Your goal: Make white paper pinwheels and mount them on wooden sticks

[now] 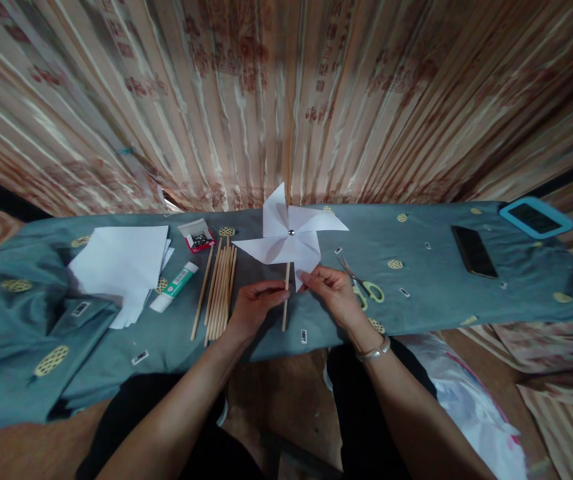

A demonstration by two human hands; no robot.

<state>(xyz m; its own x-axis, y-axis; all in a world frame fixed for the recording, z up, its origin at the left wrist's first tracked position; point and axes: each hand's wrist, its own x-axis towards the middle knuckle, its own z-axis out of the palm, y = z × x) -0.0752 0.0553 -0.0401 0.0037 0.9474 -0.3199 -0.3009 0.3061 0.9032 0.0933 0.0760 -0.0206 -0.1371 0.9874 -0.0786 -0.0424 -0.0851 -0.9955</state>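
Observation:
A white paper pinwheel (pixel 302 245) with a silver pin at its centre is mounted on a thin wooden stick (pixel 285 315). My left hand (pixel 255 305) pinches that stick below the paper blades. With its fingertips, my right hand (pixel 334 292) grips the tip of the lowest blade. Close by the right hand lie scissors (pixel 374 291) with green handles. To the left of my left hand is a bundle of wooden sticks (pixel 220 287).
On the cloth-covered table (pixel 431 293) lie white paper sheets (pixel 121 257), a glue stick (pixel 175 287) and a red box of pins (pixel 197 237). At right are a phone (pixel 474 251) and a blue-framed device (pixel 536 217). A curtain (pixel 286 100) hangs behind.

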